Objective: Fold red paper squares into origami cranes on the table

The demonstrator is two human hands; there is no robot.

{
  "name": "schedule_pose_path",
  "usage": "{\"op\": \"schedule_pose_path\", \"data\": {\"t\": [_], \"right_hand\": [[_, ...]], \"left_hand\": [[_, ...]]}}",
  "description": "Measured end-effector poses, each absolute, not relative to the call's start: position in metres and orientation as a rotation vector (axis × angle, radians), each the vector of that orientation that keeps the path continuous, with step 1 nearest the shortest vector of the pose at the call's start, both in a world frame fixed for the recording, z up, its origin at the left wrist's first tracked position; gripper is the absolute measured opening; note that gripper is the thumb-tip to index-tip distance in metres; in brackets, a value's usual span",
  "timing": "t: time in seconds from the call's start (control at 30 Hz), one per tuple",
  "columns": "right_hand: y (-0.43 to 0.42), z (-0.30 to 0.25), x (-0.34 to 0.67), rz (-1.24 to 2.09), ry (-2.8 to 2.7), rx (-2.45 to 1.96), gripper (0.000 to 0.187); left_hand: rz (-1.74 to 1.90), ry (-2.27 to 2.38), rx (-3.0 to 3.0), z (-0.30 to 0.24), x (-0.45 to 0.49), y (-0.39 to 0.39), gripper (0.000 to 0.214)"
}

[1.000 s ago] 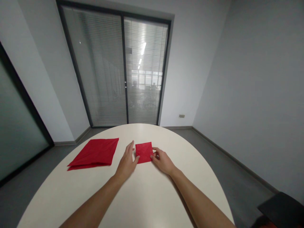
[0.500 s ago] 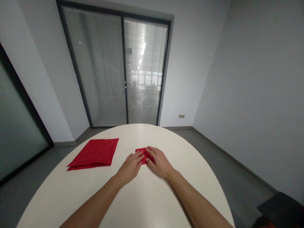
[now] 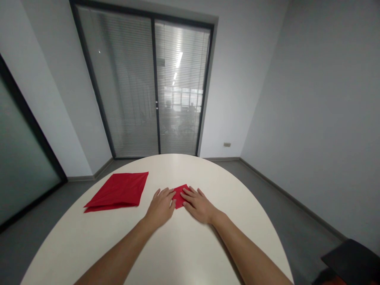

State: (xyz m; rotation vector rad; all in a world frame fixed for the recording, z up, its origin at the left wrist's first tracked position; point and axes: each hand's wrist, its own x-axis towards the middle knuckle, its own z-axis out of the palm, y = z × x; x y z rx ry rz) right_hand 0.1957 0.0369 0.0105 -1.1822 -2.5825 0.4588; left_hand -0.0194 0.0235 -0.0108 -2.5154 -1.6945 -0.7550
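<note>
A small folded red cloth (image 3: 179, 196) lies flat near the middle of the table, turned slightly, between my two hands. My left hand (image 3: 161, 206) rests at its left edge, fingers stretched out with the tips on or beside the cloth. From the right, my right hand (image 3: 199, 204) lies over the other edge, its fingers spread and their tips on the red fabric. Part of the cloth is hidden beneath the fingers. Further left is a larger folded red cloth (image 3: 120, 190), its layers parted along the near edge; neither hand touches it.
Everything rests on a round white table (image 3: 178, 253). Beyond it stand a dark-framed glass door with blinds (image 3: 130, 87) and pale walls. A dark chair (image 3: 354, 259) is at the lower right.
The small red cloth has turned a little, and its far corner now shows between my hands. My right fingers have spread and flattened; my left hand has shifted slightly left.
</note>
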Motion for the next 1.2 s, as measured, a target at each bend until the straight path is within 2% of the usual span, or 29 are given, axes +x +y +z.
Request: {"op": "schedule_pose_path", "data": {"t": [0.23,0.53,0.67,0.73,1.0,1.2], "right_hand": [[0.045,0.006,0.197,0.171,-2.382,-1.385,0.041],[0.043,0.014,0.196,0.180,-2.353,-1.273,0.029],[0.042,0.012,0.196,0.177,-2.352,-1.245,0.052],[0.043,0.008,0.197,0.189,-2.366,-1.251,0.057],[0.047,0.008,0.205,0.160,-2.416,-1.117,0.035],[0.046,0.015,0.205,0.166,-2.432,-1.071,0.031]], "left_hand": [[-0.839,-1.596,-2.502,-0.005,-0.020,0.021,0.025],[-0.836,-1.516,-2.667,-0.014,-0.023,0.024,0.033],[-0.881,-1.499,-2.659,-0.006,-0.021,0.022,0.029],[-0.883,-1.494,-2.654,-0.004,-0.020,0.021,0.026],[-0.872,-1.438,-2.645,0.003,-0.020,0.017,0.017],[-0.831,-1.423,-2.661,0.009,-0.018,0.013,0.018]]}}
